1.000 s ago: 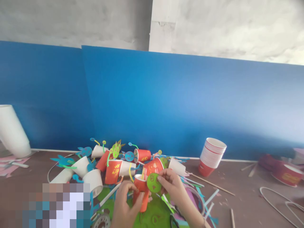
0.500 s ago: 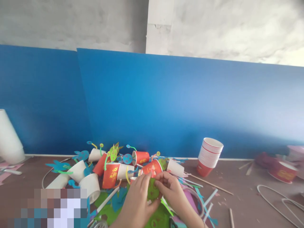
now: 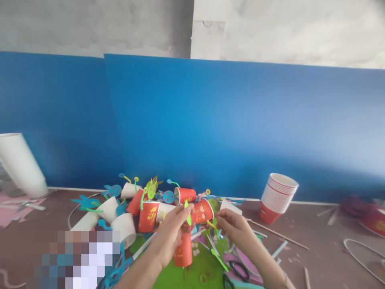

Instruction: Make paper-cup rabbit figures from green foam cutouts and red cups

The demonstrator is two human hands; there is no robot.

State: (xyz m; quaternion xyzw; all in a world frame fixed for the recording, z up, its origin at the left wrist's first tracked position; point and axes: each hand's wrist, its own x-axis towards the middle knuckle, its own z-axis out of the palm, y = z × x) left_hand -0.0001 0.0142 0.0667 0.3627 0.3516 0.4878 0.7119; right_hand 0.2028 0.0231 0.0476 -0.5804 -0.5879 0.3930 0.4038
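My left hand (image 3: pixel 172 230) is closed on a small green cutout (image 3: pixel 188 212), seen nearly edge-on at the fingertips. Just below those fingers is a red paper cup (image 3: pixel 183 251), partly hidden by the hand. Another red cup (image 3: pixel 203 211) lies tilted between my two hands. My right hand (image 3: pixel 233 225) is to the right of it, thumb and fingertips pinched together; what they hold, if anything, is too small to make out. Beneath the hands lies a green sheet (image 3: pixel 192 277) with small pale bits on it.
Decorated cups with blue and green cutouts are piled behind and left, including a white cup (image 3: pixel 124 228). Black-handled scissors (image 3: pixel 239 269) lie at the front. A cup stack (image 3: pixel 278 198) stands right, white cups (image 3: pixel 22 164) lean left, and a blue panel (image 3: pixel 210 128) rises behind.
My hands have moved apart. The green face cutout between them is now turned edge-on in my left hand, and a red cup shows below it. The view has shifted slightly left.
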